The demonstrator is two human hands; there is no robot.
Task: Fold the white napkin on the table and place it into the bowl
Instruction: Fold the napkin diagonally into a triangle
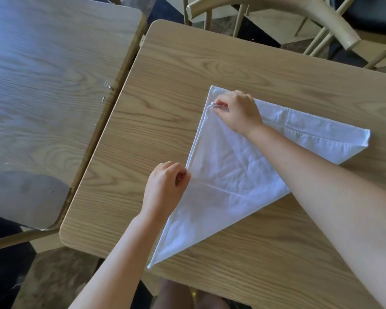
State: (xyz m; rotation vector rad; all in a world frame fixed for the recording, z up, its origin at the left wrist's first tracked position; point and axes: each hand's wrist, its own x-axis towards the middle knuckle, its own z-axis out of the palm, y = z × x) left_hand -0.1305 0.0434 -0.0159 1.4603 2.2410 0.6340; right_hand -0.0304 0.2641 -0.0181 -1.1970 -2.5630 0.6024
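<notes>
Closest to the camera, two bare forearms reach forward over the near edge of a light wooden table (187, 70). The white napkin (232, 175) lies on this table, right of its middle, partly folded. One pointed corner of it reaches almost to the table's near edge, and a long straight crease runs across the cloth.

A little farther in, the left hand (165, 188) sits at the napkin's left edge. Its fingers are curled in and the fingertips pinch the hem where the crease meets that edge.

Beyond it, the right hand (239, 110) comes across the cloth from the right, with its forearm lying over the napkin. Its fingers are bent and, with the thumb, pinch a folded-over corner, holding it just short of the napkin's far left corner. A flat layer of cloth spreads out from under this hand to a blunt corner on the right.

To the left, a second wooden table (42, 85) stands just beside the first, with a narrow gap between them. At the far side, a pale wooden chair (276, 10) with a curved back stands near the table.
</notes>
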